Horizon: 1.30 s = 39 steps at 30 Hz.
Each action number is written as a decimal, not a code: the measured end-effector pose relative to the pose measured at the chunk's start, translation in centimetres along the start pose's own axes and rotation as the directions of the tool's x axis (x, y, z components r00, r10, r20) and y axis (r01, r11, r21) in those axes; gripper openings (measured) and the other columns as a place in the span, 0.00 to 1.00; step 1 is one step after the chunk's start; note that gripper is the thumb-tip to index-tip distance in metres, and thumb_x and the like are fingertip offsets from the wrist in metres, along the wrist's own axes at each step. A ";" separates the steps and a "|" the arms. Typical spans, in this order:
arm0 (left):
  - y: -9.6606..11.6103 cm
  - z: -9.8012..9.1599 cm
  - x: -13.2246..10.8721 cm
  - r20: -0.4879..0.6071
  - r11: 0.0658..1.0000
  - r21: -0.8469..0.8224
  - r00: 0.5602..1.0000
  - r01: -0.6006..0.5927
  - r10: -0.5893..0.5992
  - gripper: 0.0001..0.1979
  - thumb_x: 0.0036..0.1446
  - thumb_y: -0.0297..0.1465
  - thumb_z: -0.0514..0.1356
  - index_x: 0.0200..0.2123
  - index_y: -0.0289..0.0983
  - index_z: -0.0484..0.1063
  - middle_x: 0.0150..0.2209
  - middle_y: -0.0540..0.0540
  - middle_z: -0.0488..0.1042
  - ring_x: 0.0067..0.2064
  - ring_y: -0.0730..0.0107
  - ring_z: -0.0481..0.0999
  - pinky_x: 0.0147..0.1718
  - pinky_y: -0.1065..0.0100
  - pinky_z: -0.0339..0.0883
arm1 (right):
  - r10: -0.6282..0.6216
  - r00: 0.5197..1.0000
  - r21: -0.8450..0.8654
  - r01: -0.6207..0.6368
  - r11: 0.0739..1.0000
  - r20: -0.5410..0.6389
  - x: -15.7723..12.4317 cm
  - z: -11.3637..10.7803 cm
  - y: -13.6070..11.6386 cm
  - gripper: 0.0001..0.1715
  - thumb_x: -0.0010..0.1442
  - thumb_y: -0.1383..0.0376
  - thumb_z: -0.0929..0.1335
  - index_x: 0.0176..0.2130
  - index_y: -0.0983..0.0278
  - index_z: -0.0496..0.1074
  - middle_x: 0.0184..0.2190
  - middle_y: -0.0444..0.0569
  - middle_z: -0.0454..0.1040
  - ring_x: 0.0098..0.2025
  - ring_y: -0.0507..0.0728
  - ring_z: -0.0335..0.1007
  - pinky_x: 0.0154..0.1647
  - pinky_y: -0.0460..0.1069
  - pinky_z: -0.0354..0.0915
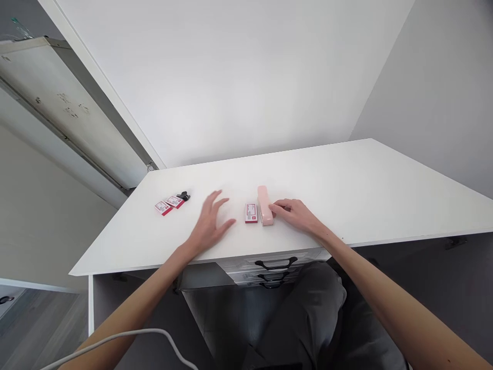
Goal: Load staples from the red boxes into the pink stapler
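- White tabletop (365, 190): flat, smooth, low sheen; set against a plain pale wall (246, 77). Dark, curved drawer handle (276, 264) below the front edge.
- Pink stapler (265, 204): rests on the tabletop near the front edge, long axis running away from the person. Red-and-white box (251, 213) lies just beside its left flank.
- Right hand (295, 213): fingers bent, fingertips at the stapler's right flank. Whether they grip or merely touch it cannot be told.
- Left hand (207, 227): open, fingers spread, left of the box; holds nothing.
- Risk, sliding: a leftward push from the right hand could drive the stapler into the box, the gap being narrow.
- Risk, tipping: the stapler's slim body could roll onto its side if pushed high on one flank.
- Risk, drop: a pull toward the person could carry either item over the front edge.
- Materials: stapler glossy, rounded, apparently plastic-cased; box flat, square-cornered, probably card. Two similar cartons (163, 207) lie at the left beside a black object (184, 196), too small to identify.
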<state>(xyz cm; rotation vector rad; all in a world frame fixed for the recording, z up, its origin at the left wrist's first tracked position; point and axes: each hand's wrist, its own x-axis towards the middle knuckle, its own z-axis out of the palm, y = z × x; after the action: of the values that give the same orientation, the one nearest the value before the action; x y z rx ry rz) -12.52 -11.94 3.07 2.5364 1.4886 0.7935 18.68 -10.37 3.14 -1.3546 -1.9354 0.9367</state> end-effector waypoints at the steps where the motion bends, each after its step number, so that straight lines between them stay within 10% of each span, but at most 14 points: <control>1: -1.1 -0.7 -0.5 -0.074 0.997 0.065 0.996 0.051 -0.047 0.26 0.69 0.45 0.58 0.65 0.43 0.61 0.74 0.36 0.53 0.77 0.49 0.48 0.73 0.41 0.48 | 0.014 1.000 0.007 -0.014 1.000 -0.005 0.0 0.0 0.0 0.28 0.69 0.46 0.62 0.30 0.59 0.78 0.32 0.46 0.79 0.35 0.58 0.68 0.37 0.52 0.61; 7: -8.9 -5.4 -2.4 -0.362 0.862 0.259 0.871 0.437 -0.333 0.41 0.57 0.51 0.65 0.66 0.34 0.59 0.71 0.27 0.51 0.75 0.36 0.46 0.71 0.38 0.43 | 0.048 0.991 0.120 -0.033 0.992 -0.123 0.0 0.3 0.7 0.30 0.68 0.42 0.62 0.32 0.60 0.76 0.34 0.48 0.80 0.34 0.57 0.68 0.38 0.51 0.61; 13: -12.5 -7.3 -1.9 -0.206 0.759 0.141 0.769 0.635 -0.605 0.50 0.54 0.56 0.64 0.70 0.34 0.52 0.65 0.32 0.66 0.68 0.39 0.60 0.65 0.44 0.59 | 0.054 0.990 0.137 -0.036 0.990 -0.133 0.1 0.4 0.8 0.28 0.67 0.42 0.63 0.32 0.60 0.75 0.33 0.48 0.81 0.33 0.57 0.68 0.39 0.51 0.60; 17: -12.5 -7.6 -2.4 -0.154 0.786 0.110 0.791 0.609 -0.592 0.46 0.58 0.55 0.62 0.70 0.35 0.55 0.63 0.33 0.70 0.66 0.43 0.63 0.63 0.48 0.62 | 0.050 0.989 0.138 -0.030 0.990 -0.139 0.2 0.4 0.9 0.28 0.68 0.43 0.63 0.30 0.60 0.74 0.33 0.48 0.81 0.33 0.56 0.68 0.39 0.51 0.60; 26: -6.9 -7.6 -4.0 -0.256 0.884 0.004 0.855 0.468 -0.452 0.40 0.58 0.54 0.64 0.67 0.41 0.59 0.65 0.37 0.70 0.64 0.48 0.70 0.59 0.51 0.67 | 0.077 0.987 0.177 -0.051 0.983 -0.142 0.2 0.5 1.0 0.31 0.69 0.42 0.63 0.28 0.60 0.74 0.31 0.45 0.80 0.30 0.55 0.65 0.35 0.51 0.58; 31: -0.4 -4.7 -0.6 0.001 0.980 -0.068 0.983 0.185 -0.185 0.34 0.60 0.51 0.66 0.64 0.44 0.62 0.70 0.39 0.64 0.69 0.49 0.66 0.63 0.52 0.65 | 0.078 0.987 0.160 -0.054 0.986 -0.143 0.3 0.5 1.2 0.31 0.69 0.42 0.62 0.28 0.60 0.75 0.30 0.45 0.79 0.30 0.55 0.65 0.35 0.51 0.58; 39: 3.0 0.0 4.7 0.259 0.985 -0.171 0.965 0.008 0.037 0.45 0.60 0.51 0.67 0.73 0.48 0.50 0.63 0.41 0.72 0.66 0.48 0.66 0.63 0.47 0.64 | 0.039 0.992 0.070 -0.031 0.997 -0.121 0.5 0.3 0.6 0.26 0.69 0.47 0.63 0.29 0.59 0.75 0.31 0.44 0.81 0.33 0.56 0.70 0.38 0.51 0.59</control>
<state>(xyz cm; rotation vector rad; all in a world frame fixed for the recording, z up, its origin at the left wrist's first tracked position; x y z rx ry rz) -8.36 -9.51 5.92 2.4153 1.2635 0.5349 18.60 -9.82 2.50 -1.3783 -1.7780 0.9063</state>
